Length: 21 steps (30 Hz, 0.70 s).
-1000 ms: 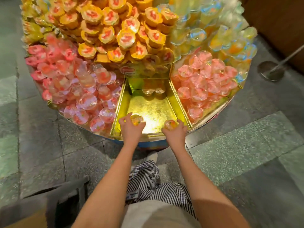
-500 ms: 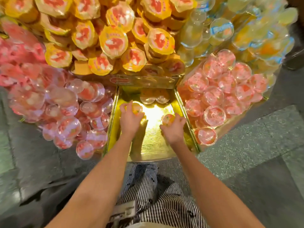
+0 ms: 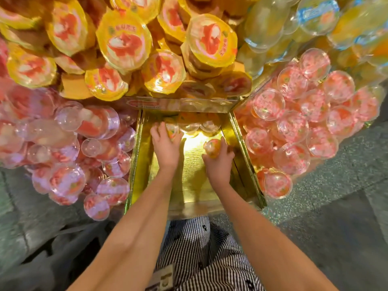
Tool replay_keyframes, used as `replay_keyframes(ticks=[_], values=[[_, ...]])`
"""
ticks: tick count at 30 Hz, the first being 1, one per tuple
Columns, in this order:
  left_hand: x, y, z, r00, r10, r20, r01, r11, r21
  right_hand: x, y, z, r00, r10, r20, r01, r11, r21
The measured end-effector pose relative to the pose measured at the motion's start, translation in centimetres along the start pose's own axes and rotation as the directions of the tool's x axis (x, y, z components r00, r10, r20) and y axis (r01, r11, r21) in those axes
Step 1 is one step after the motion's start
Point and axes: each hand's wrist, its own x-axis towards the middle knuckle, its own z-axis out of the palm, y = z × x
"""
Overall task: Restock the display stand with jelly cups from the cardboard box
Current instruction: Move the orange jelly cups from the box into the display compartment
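Observation:
A gold compartment of the round display stand lies open in front of me, nearly bare. My left hand reaches to its far left and grips a jelly cup down by the back row. Two clear jelly cups rest against the back wall beside it. My right hand hovers mid-compartment on the right, closed around an orange jelly cup. The cardboard box is out of sight.
Pink jelly cups fill the left compartment and more pink cups the right one. Yellow-lidded cups are heaped above, pale clear cups at top right. Grey tiled floor surrounds the stand.
Both hands have moved from the compartment's front edge deeper inside, each still holding a cup. The left hand has reached the back row. My head has come closer to the stand.

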Motion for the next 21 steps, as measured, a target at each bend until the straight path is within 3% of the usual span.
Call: replay_keyframes(ticks=[5,12,21], values=[[-1.9,-0.3,-0.3,0.995,0.012,-0.104,-0.014,1.000,-0.017,0.2,0.1,0.2,0.998,0.062,-0.034,-0.057,0.989,0.135],[-1.2,-0.8,0.0,0.991,0.057,-0.119,-0.069,0.993,-0.100,1.6,-0.4,0.2,0.991,0.128,-0.047,-0.112,0.960,0.257],[0.1,-0.7,-0.3,0.997,0.021,-0.076,-0.025,0.998,-0.053,1.6,-0.3,0.1,0.996,0.086,-0.023,-0.079,0.972,0.222]])
